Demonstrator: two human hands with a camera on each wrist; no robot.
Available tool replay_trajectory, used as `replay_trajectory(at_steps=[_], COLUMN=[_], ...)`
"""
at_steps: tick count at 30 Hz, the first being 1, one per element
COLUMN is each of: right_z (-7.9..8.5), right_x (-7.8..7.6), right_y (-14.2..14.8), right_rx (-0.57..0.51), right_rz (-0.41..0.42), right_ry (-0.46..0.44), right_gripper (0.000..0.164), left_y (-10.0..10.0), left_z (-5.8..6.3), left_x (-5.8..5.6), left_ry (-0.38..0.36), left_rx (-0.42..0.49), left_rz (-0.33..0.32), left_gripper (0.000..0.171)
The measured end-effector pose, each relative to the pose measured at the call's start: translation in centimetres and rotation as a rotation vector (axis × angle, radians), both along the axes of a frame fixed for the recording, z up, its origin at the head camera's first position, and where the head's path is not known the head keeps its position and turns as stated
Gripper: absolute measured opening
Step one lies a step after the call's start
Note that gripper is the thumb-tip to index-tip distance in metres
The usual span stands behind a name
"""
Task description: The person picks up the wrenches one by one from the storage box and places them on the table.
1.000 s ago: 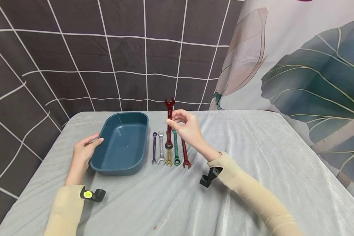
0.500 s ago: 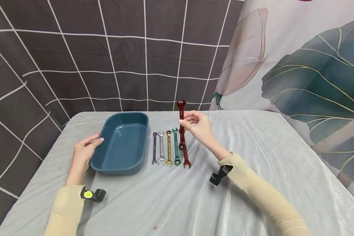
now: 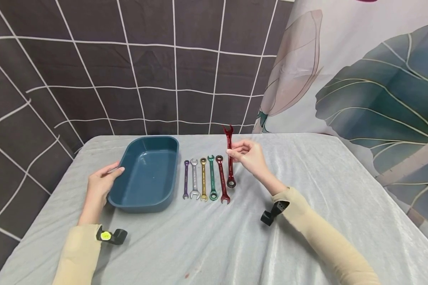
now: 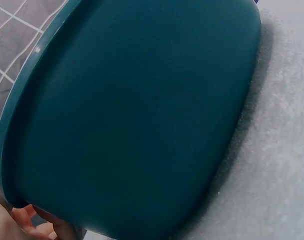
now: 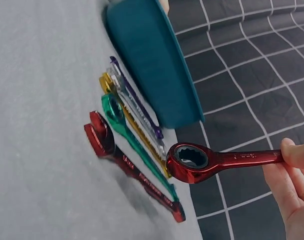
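My right hand (image 3: 250,158) pinches a red combination wrench (image 3: 230,158) by its upper shaft, thumb against fingers. The wrench stands nearly upright, open end up; its ring end (image 5: 191,162) shows large in the right wrist view. Just left of it another red wrench (image 3: 222,180) lies on the cloth, slightly slanted. Beside that lie a green wrench (image 3: 212,178), a gold wrench (image 3: 203,180), a silver wrench (image 3: 194,180) and a small purple wrench (image 3: 186,180) in a row. My left hand (image 3: 101,184) grips the left rim of a blue plastic basin (image 3: 174,174), thumb over the edge.
A grey velvety cloth (image 3: 235,253) covers the table. Behind it hangs a dark curtain with a white grid (image 3: 146,67); a leaf-patterned curtain (image 3: 378,99) hangs at the right. The basin stands left of the wrench row.
My right hand has carried the red wrench rightward from over the gold wrench, past the green one, to the right of the lying red wrench, and slightly lower. The left hand stays on the basin.
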State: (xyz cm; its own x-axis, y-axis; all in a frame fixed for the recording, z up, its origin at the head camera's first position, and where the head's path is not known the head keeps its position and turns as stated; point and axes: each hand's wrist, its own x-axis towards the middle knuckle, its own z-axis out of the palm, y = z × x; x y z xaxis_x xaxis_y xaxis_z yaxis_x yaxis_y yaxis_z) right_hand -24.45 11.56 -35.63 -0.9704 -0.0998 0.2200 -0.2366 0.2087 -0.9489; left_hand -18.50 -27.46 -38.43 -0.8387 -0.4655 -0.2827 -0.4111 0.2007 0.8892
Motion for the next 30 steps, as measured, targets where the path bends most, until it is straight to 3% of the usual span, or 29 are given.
replay_trajectory(at_steps=[8, 17, 30], right_z=[-0.8, -1.8, -3.3], right_x=[-0.9, -1.9, -3.0], right_y=[0.8, 1.4, 1.4], right_rx=[0.025, 0.071, 0.103], right_rz=[-0.034, -0.008, 0.021], right_ry=[-0.138, -0.291, -0.380], right_gripper=[0.025, 0.025, 0.030], left_y=[-0.1, 0.0, 0.0], left_z=[0.1, 0.2, 0.2], left_x=[0.1, 0.1, 0.2], left_ry=[-0.009, -0.008, -0.006], left_rx=[-0.021, 0.003, -0.002], left_rz=[-0.016, -0.020, -0.018], left_gripper=[0.056, 0.057, 0.056])
